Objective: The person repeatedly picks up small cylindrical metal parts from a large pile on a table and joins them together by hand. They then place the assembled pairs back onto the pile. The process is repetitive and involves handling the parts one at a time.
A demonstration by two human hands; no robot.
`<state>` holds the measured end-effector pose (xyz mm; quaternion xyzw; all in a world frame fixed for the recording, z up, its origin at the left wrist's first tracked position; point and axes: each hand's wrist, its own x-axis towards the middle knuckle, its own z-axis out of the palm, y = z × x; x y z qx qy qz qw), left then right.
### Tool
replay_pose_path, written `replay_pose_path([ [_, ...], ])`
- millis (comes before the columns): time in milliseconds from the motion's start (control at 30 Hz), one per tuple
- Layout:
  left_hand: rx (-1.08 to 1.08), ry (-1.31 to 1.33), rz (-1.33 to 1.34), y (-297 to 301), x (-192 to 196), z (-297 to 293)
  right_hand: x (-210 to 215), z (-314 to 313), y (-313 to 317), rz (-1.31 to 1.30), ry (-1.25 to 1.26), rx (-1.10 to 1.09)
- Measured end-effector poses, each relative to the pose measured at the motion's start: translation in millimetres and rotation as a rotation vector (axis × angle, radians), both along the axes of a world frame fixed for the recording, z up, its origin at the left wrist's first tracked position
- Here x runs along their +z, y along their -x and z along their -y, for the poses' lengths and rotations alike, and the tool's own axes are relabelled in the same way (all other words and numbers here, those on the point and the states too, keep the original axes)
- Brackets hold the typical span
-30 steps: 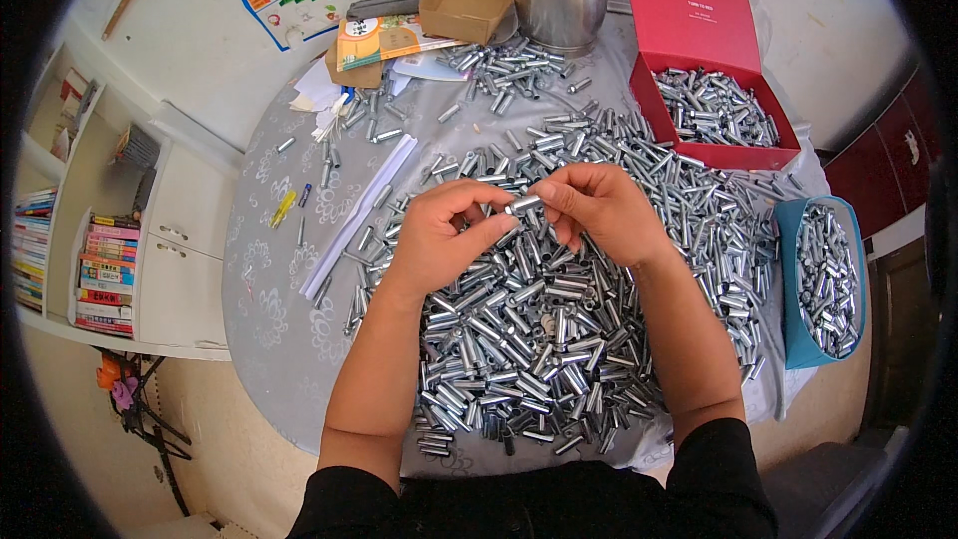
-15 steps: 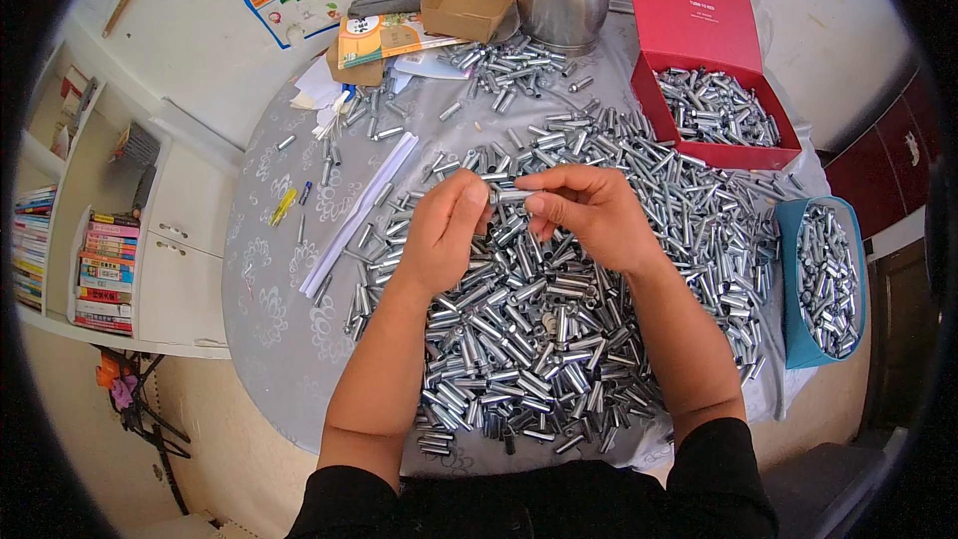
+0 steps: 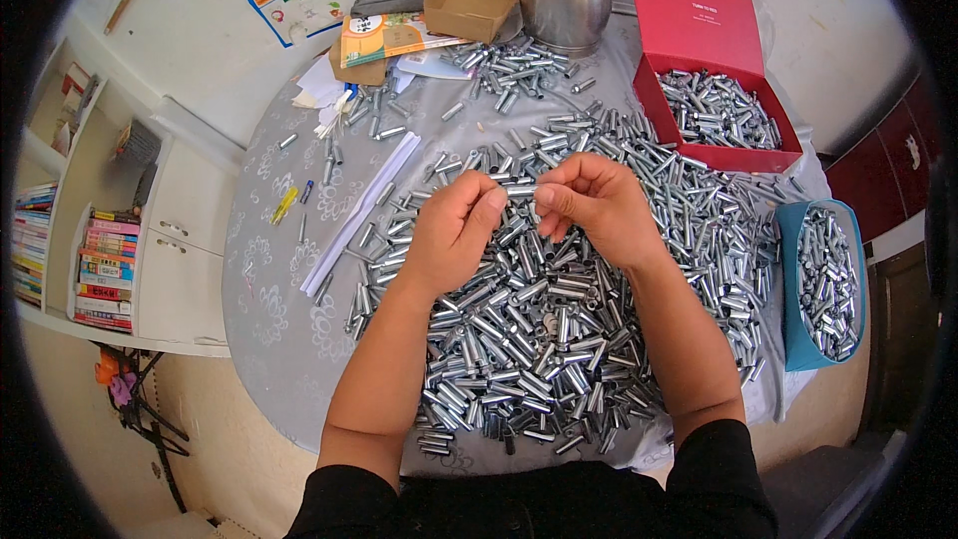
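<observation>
My left hand [image 3: 454, 230] is closed, with thumb and forefinger pinching one end of a short shiny metal sleeve [image 3: 520, 192]. At its other end are the bent fingers of my right hand [image 3: 599, 205], thumb and forefinger pressed together on it. Both hands are held over a wide heap of similar metal sleeves and bolts [image 3: 519, 339] spread across the table. The fingertips hide the sleeve's ends, so I cannot make out whether a bolt sits inside.
A red box [image 3: 718, 156] and a teal bin [image 3: 793, 289], both filled with metal pieces, stand at the right. Behind are a steel pot [image 3: 566, 0] and a cardboard box [image 3: 469, 0]. Folded white paper [image 3: 359, 215] and a yellow tool [image 3: 284, 206] lie left on the grey tablecloth [image 3: 261, 339].
My left thumb and fingers have shifted slightly right and my right fingers have drawn a little to the right. The sleeve between them shows more clearly.
</observation>
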<state>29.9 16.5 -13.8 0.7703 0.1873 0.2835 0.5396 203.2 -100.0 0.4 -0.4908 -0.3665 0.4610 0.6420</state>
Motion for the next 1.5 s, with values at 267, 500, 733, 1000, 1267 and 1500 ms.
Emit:
replay_pose_path([
  [267, -0.036, -0.059, -0.004, 0.5, 0.8, -0.3, 1.6, 0.9, 1.5, 0.036, 0.016, -0.004],
  [500, 0.02, -0.02, 0.025, -1.4, 0.5, 5.2, 0.3, 0.1, 1.2, 0.019, -0.005, -0.008],
  [733, 0.004, 0.045, 0.021, -1.4, 4.3, 6.6, 1.1, 0.7, 1.2, 0.032, 0.007, -0.003],
  [1000, -0.04, 0.084, 0.086, 0.3, -1.8, 1.5, 0.7, 0.8, 1.4, 0.026, 0.006, -0.021],
  [1267, -0.042, 0.11, 0.065, 1.3, 4.3, 3.7, -0.1, 0.0, 1.6, 0.021, -0.005, -0.029],
  [1500, -0.074, 0.072, -0.017, 2.6, 0.8, -2.2, -0.4, -0.1, 0.9, 0.036, 0.007, -0.03],
])
